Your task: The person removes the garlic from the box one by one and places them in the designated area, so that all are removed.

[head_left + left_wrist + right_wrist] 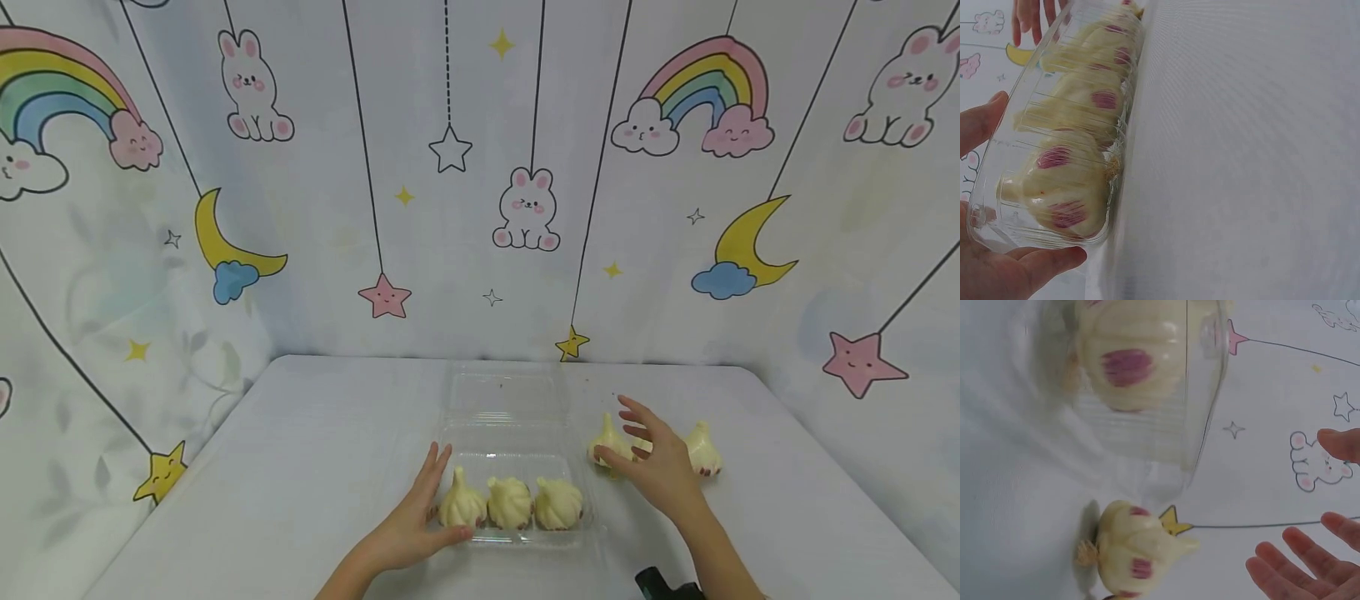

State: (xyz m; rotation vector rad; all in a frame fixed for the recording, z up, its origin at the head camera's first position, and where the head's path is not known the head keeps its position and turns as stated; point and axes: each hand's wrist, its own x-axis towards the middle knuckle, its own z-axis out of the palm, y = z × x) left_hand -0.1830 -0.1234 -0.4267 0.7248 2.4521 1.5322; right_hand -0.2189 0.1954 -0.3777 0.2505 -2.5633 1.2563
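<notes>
- Head view: my left hand [408, 521] rests with straight fingers against the clear clamshell box [517, 467] holding three garlic bulbs [510, 502]; my right hand [654, 467] hovers spread over a loose garlic bulb [609, 442].
- Left wrist: thumb and palm flank the box's end [997, 212].
- Right wrist: fingers [1297, 565] open, holding nothing, beside the loose bulb [1138, 550].

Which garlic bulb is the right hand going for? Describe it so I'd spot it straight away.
Find the clear plastic tray in the middle of the white table. Just right of it, two garlic bulbs lie loose. The right hand hovers open over the near bulb, beside the tray; the other bulb lies farther right.
</notes>
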